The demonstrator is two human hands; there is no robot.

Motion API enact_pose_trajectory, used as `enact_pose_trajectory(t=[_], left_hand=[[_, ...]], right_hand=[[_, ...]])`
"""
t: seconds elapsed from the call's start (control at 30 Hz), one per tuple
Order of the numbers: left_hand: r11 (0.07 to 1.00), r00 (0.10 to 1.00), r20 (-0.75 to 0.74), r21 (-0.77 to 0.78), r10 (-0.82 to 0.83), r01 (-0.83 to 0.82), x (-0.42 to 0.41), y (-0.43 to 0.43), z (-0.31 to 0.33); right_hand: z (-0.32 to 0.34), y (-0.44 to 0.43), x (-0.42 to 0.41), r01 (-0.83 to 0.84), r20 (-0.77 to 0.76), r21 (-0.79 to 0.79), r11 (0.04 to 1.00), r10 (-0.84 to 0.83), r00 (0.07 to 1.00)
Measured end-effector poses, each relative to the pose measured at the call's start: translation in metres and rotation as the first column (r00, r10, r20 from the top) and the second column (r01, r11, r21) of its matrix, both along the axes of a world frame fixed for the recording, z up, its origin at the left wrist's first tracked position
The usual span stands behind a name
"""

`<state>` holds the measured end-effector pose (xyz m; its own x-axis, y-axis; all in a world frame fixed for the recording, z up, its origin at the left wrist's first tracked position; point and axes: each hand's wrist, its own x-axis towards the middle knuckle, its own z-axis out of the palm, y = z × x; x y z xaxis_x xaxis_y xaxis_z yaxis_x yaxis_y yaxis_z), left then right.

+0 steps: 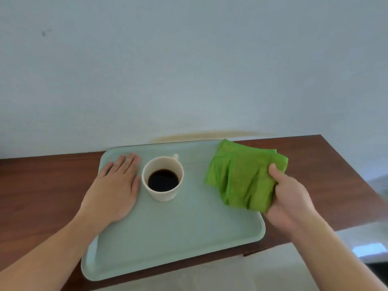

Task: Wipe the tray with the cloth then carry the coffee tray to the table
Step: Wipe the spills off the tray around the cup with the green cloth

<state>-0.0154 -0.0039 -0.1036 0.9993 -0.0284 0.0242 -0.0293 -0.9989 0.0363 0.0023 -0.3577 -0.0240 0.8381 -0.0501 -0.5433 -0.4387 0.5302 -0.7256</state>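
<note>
Pale wall [189, 59] fills the whole background, plain, with a faint yellowish stain just above the counter line. Dark brown wooden counter [42, 185] runs along it, right end visible, front edge cut off near the bottom of view. Pale green tray [178, 232] lies flat on the counter, long side toward the person, near left corner hanging slightly past the counter's front edge, far edge close to the wall. Green cloth [241, 177] is bunched and folded, sitting over the tray's far right corner, partly spilling past the right rim onto the counter side. Right hand [289, 198] has the cloth gripped at its near right edge, thumb on top, fingers curled under and hidden by the fabric; closed around the cloth. Left hand [116, 185] lies flat and open, palm down, fingers together and stretched out on the tray's left part, holding nothing, just pressing on the surface; thumb side just beside the cup, contact unclear. Cream cup [162, 178] stands upright on the tray, left of centre, between the two hands, handle pointing away toward the wall, black coffee [163, 180] inside, well below the rim. Cup and cloth are apart, bare tray between them
</note>
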Motion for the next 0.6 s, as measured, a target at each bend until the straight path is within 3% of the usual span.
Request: enact_pose_trajectory(t=[0.07, 0.17, 0.23, 0.27, 0.3, 0.33, 0.4, 0.47, 0.5, 0.6], left_hand=[[0.998, 1.000, -0.012, -0.061, 0.006, -0.007, 0.000, 0.000, 0.001], [0.966, 0.994, 0.004, -0.236, 0.111, -0.107, -0.014, 0.003, 0.007], [0.919, 0.960, 0.037, -0.300, 0.277, -0.254, -0.035, 0.005, 0.005], [0.888, 0.925, 0.036, -0.298, 0.377, -0.350, -0.047, 0.006, 0.002], [0.839, 0.877, 0.006, -0.294, 0.480, -0.457, -0.058, 0.007, -0.001], [0.783, 0.824, -0.048, -0.284, 0.564, -0.553, -0.067, 0.007, -0.004], [0.731, 0.778, -0.157, -0.271, 0.608, -0.626, -0.078, 0.007, -0.003], [0.721, 0.780, -0.158, -0.306, 0.605, -0.622, -0.080, 0.004, 0.004], [0.719, 0.784, -0.137, -0.330, 0.605, -0.612, -0.079, 0.002, 0.008], [0.725, 0.791, -0.072, -0.356, 0.608, -0.589, -0.080, -0.003, 0.017]], right_hand=[[0.001, -0.010, 0.034, 0.160, -0.062, 0.219, 0.962, -0.150, 0.987], [-0.016, -0.010, 0.056, 0.255, -0.101, 0.363, 0.896, -0.234, 0.967], [-0.029, -0.007, 0.045, 0.193, -0.058, 0.306, 0.932, -0.184, 0.981], [-0.034, -0.008, 0.033, 0.132, -0.032, 0.188, 0.973, -0.128, 0.991], [-0.038, -0.009, 0.017, 0.064, -0.018, -0.028, 0.998, -0.065, 0.998], [-0.043, -0.010, 0.000, -0.004, -0.020, -0.311, 0.950, -0.002, 1.000], [-0.051, -0.010, -0.028, -0.162, -0.072, -0.760, 0.629, 0.166, 0.983], [-0.053, -0.003, -0.042, -0.281, -0.165, -0.895, 0.347, 0.328, 0.930], [-0.051, 0.003, -0.043, -0.311, -0.207, -0.912, 0.268, 0.356, 0.911], [-0.043, 0.020, -0.042, -0.326, -0.249, -0.927, 0.185, 0.345, 0.905]])
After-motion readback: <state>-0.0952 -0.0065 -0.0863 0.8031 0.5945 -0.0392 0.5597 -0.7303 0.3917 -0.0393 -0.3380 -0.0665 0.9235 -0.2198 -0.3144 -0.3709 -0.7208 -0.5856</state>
